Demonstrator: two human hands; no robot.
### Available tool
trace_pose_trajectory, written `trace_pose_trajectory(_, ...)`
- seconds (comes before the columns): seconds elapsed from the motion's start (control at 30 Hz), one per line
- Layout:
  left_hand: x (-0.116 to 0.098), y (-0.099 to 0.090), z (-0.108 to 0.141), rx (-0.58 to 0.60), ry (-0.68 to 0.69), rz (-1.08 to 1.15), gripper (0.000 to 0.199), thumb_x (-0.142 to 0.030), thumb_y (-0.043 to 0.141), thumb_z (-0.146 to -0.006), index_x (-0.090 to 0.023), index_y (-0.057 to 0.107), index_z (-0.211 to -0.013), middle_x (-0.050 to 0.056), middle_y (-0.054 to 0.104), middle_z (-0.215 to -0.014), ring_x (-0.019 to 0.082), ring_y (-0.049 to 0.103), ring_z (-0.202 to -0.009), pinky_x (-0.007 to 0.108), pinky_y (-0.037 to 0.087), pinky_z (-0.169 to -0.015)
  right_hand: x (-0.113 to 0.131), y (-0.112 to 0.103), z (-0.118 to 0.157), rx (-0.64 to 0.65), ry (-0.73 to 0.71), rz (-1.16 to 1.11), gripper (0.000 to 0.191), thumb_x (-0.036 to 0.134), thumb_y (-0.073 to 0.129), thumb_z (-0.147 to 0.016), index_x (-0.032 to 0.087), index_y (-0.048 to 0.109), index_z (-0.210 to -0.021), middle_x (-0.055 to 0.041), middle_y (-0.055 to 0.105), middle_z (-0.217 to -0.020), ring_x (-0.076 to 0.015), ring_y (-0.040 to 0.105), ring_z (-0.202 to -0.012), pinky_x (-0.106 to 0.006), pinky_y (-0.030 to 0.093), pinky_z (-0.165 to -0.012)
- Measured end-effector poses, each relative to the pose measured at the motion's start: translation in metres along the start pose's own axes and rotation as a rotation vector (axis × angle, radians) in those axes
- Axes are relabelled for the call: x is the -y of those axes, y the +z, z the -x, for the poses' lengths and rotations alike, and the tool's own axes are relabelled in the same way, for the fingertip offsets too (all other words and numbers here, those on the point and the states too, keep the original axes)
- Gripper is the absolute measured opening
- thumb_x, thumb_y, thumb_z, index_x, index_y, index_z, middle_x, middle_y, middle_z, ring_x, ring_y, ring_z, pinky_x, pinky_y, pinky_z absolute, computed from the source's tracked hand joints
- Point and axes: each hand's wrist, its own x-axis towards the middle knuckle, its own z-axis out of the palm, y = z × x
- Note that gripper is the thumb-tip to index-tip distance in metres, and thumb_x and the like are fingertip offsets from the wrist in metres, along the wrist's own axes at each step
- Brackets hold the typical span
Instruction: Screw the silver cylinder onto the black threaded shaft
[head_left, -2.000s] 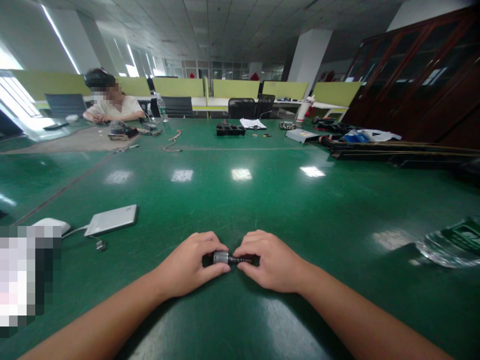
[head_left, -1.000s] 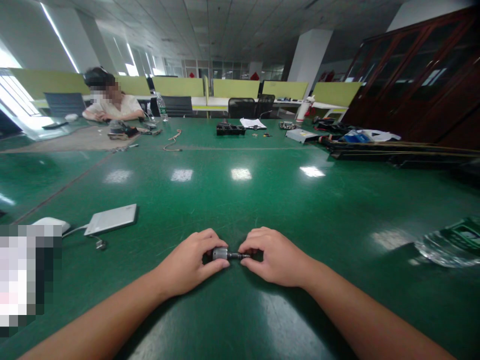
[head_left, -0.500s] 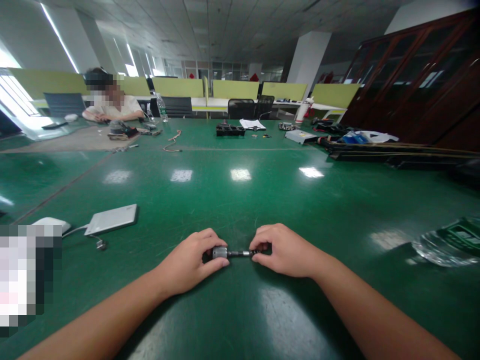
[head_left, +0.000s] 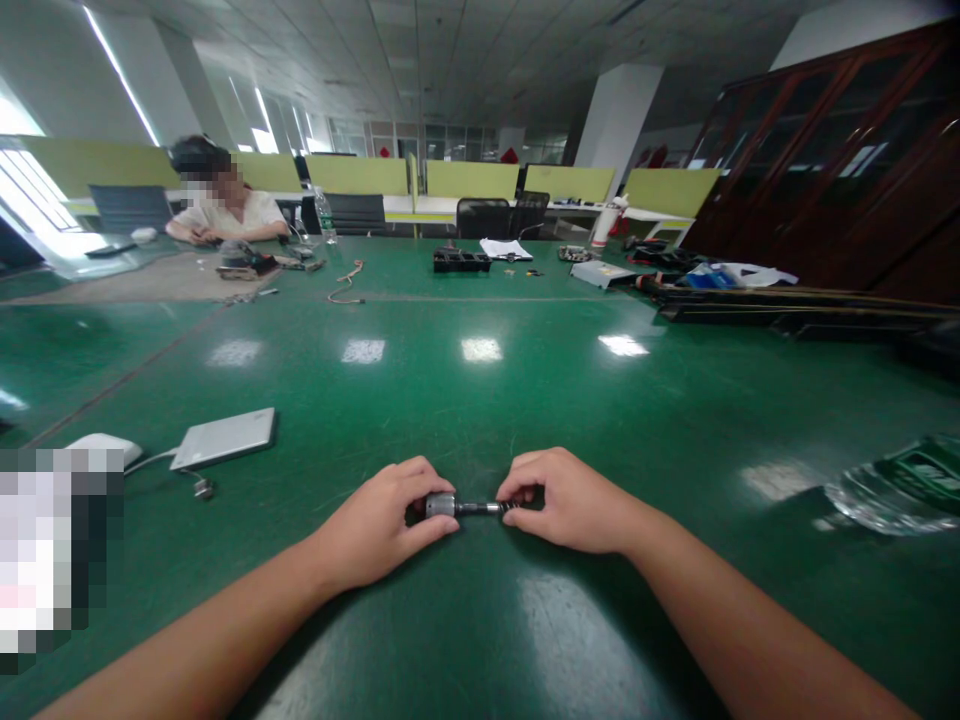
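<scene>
A slim metal tool with a thick grey cylinder point(head_left: 440, 504) at its left end and a dark spiral tip point(head_left: 508, 507) at its right end lies level, low over the green table point(head_left: 420, 400). My left hand point(head_left: 382, 520) pinches the cylinder between thumb and fingers. At the other end, the thumb and fingers of my right hand point(head_left: 566, 500) close on the spiral part. Between my hands the thin shaft point(head_left: 476, 508) shows uncovered.
At left lie a silver flat device point(head_left: 227, 438) with a cable and a white rounded object point(head_left: 105, 448). A clear bottle point(head_left: 900, 485) lies at right. Across the table are a black tray point(head_left: 461, 261), scattered parts and a seated person point(head_left: 232, 212).
</scene>
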Motion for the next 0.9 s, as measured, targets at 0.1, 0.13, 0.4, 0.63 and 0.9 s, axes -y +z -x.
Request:
trace_pose_trajectory(0.1, 0.001, 0.000, -0.001, 0.000, 0.007, 0.006, 0.022, -0.033, 0.066, -0.090, -0.021, 0.068, -0.108, 0.004, 0.062, -0.098, 0.020, 0.060, -0.088, 0.032, 0.046, -0.080, 0.004, 0.008, -0.001, -0.026, -0.023, -0.055, 0.021, 0.015, 0.071, -0.074, 0.019, 0.075, -0.094, -0.0005, 0.068, -0.079, -0.0127, 0.061, -0.070, -0.024, 0.046, -0.067)
trace_pose_trajectory(0.13, 0.001, 0.000, -0.002, 0.000, 0.008, 0.008, 0.022, -0.033, 0.067, -0.089, -0.021, 0.068, -0.108, 0.004, 0.062, -0.098, 0.020, 0.060, -0.089, 0.032, 0.046, -0.080, 0.006, 0.012, -0.002, -0.045, -0.033, -0.074, 0.024, 0.013, 0.071, -0.074, 0.019, 0.074, -0.097, -0.0005, 0.069, -0.081, -0.0127, 0.061, -0.072, -0.025, 0.047, -0.070)
trace_pose_trajectory(0.4, 0.001, 0.003, -0.002, 0.008, 0.012, -0.005, 0.025, -0.027, 0.071, -0.084, -0.022, 0.069, -0.108, 0.004, 0.063, -0.100, 0.022, 0.060, -0.092, 0.033, 0.046, -0.084, 0.014, 0.035, -0.008, -0.142, -0.083, -0.087, 0.019, 0.013, 0.072, -0.076, 0.019, 0.071, -0.094, -0.0011, 0.069, -0.081, -0.0147, 0.061, -0.076, -0.027, 0.045, -0.073)
trace_pose_trajectory(0.63, 0.003, 0.003, -0.002, 0.017, 0.020, -0.006, 0.026, -0.030, 0.071, -0.086, -0.022, 0.069, -0.110, 0.004, 0.062, -0.096, 0.022, 0.060, -0.090, 0.032, 0.046, -0.081, 0.014, 0.035, -0.009, -0.134, -0.100, -0.042, 0.017, 0.014, 0.071, -0.078, 0.019, 0.073, -0.095, -0.0019, 0.068, -0.081, -0.0156, 0.060, -0.077, -0.028, 0.044, -0.073)
trace_pose_trajectory(0.9, 0.001, 0.003, -0.002, 0.004, 0.027, -0.015, 0.024, -0.030, 0.070, -0.086, -0.024, 0.070, -0.109, 0.003, 0.063, -0.095, 0.021, 0.061, -0.090, 0.032, 0.045, -0.082, 0.013, 0.039, -0.010, -0.159, -0.156, -0.012, 0.013, 0.021, 0.070, -0.082, 0.019, 0.074, -0.093, -0.0027, 0.068, -0.080, -0.0160, 0.060, -0.077, -0.028, 0.043, -0.073)
